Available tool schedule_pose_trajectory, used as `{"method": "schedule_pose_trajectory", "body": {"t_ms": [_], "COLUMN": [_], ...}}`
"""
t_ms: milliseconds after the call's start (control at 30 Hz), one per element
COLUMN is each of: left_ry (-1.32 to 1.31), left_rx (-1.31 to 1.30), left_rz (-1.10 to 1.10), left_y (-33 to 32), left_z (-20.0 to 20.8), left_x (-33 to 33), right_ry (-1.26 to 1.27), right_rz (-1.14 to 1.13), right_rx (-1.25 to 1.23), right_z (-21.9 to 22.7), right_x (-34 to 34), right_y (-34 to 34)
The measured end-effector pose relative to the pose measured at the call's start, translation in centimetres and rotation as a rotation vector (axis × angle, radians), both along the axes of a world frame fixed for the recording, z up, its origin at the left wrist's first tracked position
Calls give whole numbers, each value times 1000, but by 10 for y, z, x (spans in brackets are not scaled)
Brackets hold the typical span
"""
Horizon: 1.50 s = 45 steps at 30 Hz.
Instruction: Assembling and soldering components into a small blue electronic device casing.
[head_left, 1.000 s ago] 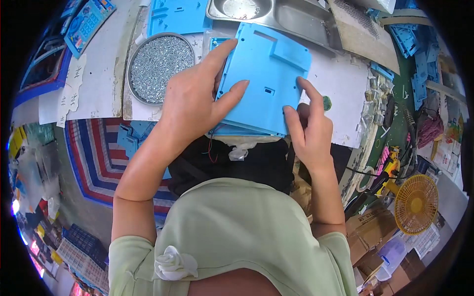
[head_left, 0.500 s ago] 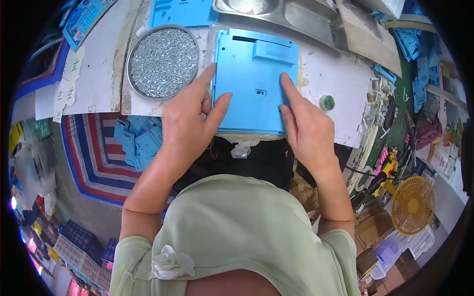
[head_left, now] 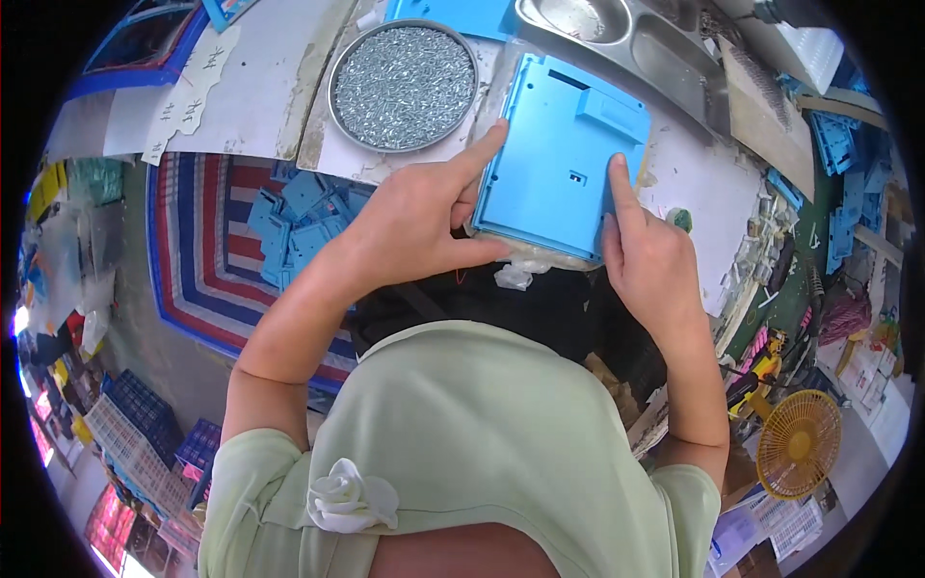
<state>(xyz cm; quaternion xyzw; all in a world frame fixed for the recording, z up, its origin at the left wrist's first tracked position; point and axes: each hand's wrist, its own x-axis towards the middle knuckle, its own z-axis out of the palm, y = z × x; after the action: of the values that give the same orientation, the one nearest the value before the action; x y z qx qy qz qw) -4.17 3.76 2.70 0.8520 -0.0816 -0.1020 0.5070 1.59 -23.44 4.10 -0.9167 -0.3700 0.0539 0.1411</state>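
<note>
A square light-blue plastic panel (head_left: 554, 159), with a raised rectangular block near its far edge and a small slot in its middle, lies on the near edge of the table. Its side edges show layered sheets, perhaps stacked panels. My left hand (head_left: 409, 217) grips it on the left, index finger stretched along the side and thumb at the near left corner. On the opposite side, my right hand (head_left: 655, 255) has its index fingertip on the panel's right margin and the thumb against the edge; its other fingers are curled and partly hidden.
A round metal tray (head_left: 405, 87) of small silver screws or pins stands left of the panel. Behind it is a steel compartment tray (head_left: 665, 72). A striped bag (head_left: 193, 260) with blue plastic parts (head_left: 303, 217) hangs below left. A yellow fan (head_left: 800, 443) stands at lower right.
The whole view has shifted, so the panel and trays appear further right and slightly tilted. My left thumb has moved from the panel's left side to its near corner.
</note>
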Motion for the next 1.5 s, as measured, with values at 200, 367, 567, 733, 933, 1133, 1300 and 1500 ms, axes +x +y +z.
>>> {"method": "schedule_pose_trajectory", "body": {"t_ms": [200, 367, 567, 733, 933, 1133, 1300, 1500], "left_ry": [-28, 9, -280, -481, -444, -539, -543, -479], "left_rx": [164, 154, 140, 728, 577, 632, 590, 349], "left_rz": [-96, -180, 44, 165, 246, 328, 364, 358], "left_y": [10, 24, 75, 85, 81, 79, 80, 83], "left_z": [-24, -8, -20, -33, -39, -44, -44, -27], "left_x": [-7, 5, 46, 54, 56, 51, 52, 48], "right_ry": [-77, -64, -3, -25, -240, -150, 7, 167], "right_rz": [11, 3, 10, 147, 462, 526, 411, 195], "right_rx": [-46, -110, -297, -317, 158, -172, 93, 380], "right_z": [-6, -1, 22, 60, 11, -14, -13, 26], "right_x": [-5, -6, 1, 38, 102, 117, 132, 135], "right_y": [5, 7, 10, 31, 147, 190, 168, 88]}}
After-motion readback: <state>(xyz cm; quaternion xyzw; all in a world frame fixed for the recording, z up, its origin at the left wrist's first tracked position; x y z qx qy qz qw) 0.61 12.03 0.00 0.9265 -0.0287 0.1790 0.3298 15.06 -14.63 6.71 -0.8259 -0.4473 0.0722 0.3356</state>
